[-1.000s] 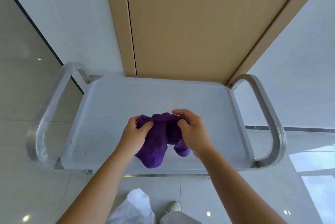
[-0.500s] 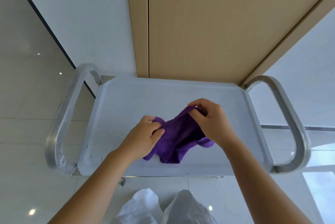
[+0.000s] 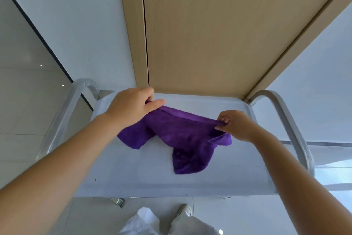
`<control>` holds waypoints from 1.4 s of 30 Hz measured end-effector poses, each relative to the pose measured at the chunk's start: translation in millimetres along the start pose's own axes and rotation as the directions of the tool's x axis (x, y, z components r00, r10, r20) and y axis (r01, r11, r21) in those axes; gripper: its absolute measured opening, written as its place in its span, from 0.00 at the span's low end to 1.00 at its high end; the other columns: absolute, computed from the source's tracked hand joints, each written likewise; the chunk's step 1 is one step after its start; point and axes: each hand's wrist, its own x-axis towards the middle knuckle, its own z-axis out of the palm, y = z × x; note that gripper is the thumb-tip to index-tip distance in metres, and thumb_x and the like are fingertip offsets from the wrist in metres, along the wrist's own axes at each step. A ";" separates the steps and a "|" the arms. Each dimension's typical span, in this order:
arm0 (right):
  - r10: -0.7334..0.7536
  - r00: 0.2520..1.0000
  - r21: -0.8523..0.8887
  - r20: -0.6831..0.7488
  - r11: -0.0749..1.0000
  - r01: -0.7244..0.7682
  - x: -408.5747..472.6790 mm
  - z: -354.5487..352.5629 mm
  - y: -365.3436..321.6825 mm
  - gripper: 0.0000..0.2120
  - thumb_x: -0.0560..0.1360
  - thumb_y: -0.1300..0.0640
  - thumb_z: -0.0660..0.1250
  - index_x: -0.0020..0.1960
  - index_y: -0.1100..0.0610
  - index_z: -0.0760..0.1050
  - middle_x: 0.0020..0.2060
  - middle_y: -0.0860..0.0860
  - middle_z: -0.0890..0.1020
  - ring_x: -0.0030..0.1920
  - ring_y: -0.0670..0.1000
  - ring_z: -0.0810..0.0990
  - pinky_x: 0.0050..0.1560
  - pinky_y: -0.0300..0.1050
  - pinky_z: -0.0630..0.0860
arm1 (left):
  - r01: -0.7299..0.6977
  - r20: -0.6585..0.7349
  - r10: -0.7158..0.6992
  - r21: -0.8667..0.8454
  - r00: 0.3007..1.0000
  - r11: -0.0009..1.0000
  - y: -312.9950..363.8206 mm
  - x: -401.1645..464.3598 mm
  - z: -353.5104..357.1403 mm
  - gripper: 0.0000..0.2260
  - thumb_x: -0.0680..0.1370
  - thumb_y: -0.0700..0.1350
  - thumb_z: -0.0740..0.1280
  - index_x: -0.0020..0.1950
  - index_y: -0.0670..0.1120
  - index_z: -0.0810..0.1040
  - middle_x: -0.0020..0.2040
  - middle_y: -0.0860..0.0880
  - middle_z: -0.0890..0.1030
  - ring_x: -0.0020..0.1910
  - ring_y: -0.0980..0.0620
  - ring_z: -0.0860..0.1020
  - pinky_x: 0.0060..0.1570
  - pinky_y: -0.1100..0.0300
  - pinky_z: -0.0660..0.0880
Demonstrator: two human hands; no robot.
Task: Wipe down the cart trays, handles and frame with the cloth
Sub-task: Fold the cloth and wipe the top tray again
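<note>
A purple cloth (image 3: 181, 135) is stretched out above the top tray (image 3: 144, 175) of a pale grey cart. My left hand (image 3: 131, 107) pinches the cloth's far left corner near the tray's back edge. My right hand (image 3: 236, 124) pinches the opposite corner toward the right side. The cloth's upper edge runs taut between the two hands, and its lower part sags onto the tray. A metal handle (image 3: 62, 118) curves along the cart's left side and another handle (image 3: 291, 126) along the right.
A tan wooden door panel (image 3: 209, 31) and white walls stand right behind the cart. Glossy floor tiles (image 3: 24, 101) lie to the left. My white trousers and a shoe (image 3: 183, 210) show below the tray's near edge.
My hands have moved apart and farther over the tray, pulling the bunched cloth open into a spread sheet. The left hand went toward the back left corner.
</note>
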 end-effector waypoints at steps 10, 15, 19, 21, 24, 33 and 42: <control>0.133 0.790 0.270 -0.599 0.962 0.043 18.0 -60.4 6.7 0.16 0.73 0.69 0.55 0.51 0.61 0.79 0.42 0.50 0.77 0.44 0.52 0.73 0.41 0.42 0.68 | -0.016 -0.056 0.039 0.367 0.998 0.930 -19.3 56.2 -43.7 0.17 0.78 0.56 0.60 0.46 0.42 0.75 0.43 0.46 0.75 0.42 0.43 0.75 0.38 0.57 0.65; 0.169 0.743 0.360 -0.647 0.927 0.103 22.4 -64.0 1.0 0.16 0.74 0.68 0.54 0.53 0.61 0.78 0.44 0.51 0.78 0.44 0.54 0.75 0.43 0.45 0.72 | -0.012 -0.013 0.019 0.433 1.000 0.901 -22.9 58.3 -47.7 0.19 0.79 0.56 0.58 0.47 0.40 0.76 0.45 0.45 0.76 0.42 0.42 0.76 0.39 0.55 0.66; 0.146 0.766 0.372 -0.626 0.919 0.128 8.9 -43.6 19.0 0.13 0.76 0.67 0.57 0.53 0.60 0.78 0.44 0.51 0.79 0.45 0.50 0.75 0.42 0.37 0.68 | -0.159 0.003 0.175 0.432 0.985 0.888 -35.5 28.1 -28.6 0.23 0.77 0.59 0.60 0.37 0.40 0.75 0.35 0.43 0.75 0.30 0.42 0.76 0.29 0.58 0.66; 0.119 0.808 0.343 -0.577 0.933 0.108 -6.7 -19.3 35.7 0.11 0.77 0.67 0.59 0.52 0.58 0.78 0.43 0.50 0.78 0.44 0.50 0.74 0.36 0.31 0.66 | -0.290 0.078 0.284 0.417 0.956 0.861 -35.4 -6.2 -10.4 0.23 0.73 0.61 0.57 0.30 0.43 0.71 0.28 0.48 0.71 0.21 0.47 0.73 0.23 0.66 0.56; 0.129 0.907 0.355 -0.402 0.934 0.024 -34.6 34.0 70.3 0.12 0.75 0.70 0.61 0.45 0.55 0.78 0.39 0.51 0.79 0.43 0.53 0.77 0.37 0.33 0.67 | -0.399 0.329 0.275 0.409 0.903 0.821 -36.2 -71.6 24.8 0.18 0.68 0.61 0.64 0.27 0.48 0.70 0.26 0.53 0.70 0.18 0.52 0.70 0.18 0.66 0.54; 0.225 0.973 0.252 0.046 0.940 -0.230 -110.4 107.2 137.7 0.23 0.72 0.70 0.64 0.31 0.44 0.78 0.32 0.44 0.81 0.35 0.43 0.78 0.39 0.32 0.69 | 0.091 0.643 -0.064 -0.009 0.763 0.996 -19.7 -198.1 91.1 0.05 0.72 0.46 0.65 0.47 0.52 0.78 0.47 0.60 0.74 0.46 0.60 0.74 0.45 0.70 0.68; 0.210 0.978 0.199 -0.011 0.959 -0.204 -46.5 83.4 107.1 0.12 0.76 0.67 0.58 0.44 0.55 0.78 0.38 0.50 0.79 0.38 0.49 0.75 0.35 0.36 0.69 | 0.596 0.547 -0.425 -0.179 0.722 0.782 -37.1 -126.8 85.5 0.11 0.76 0.38 0.66 0.39 0.54 0.79 0.34 0.56 0.80 0.32 0.61 0.75 0.36 0.69 0.69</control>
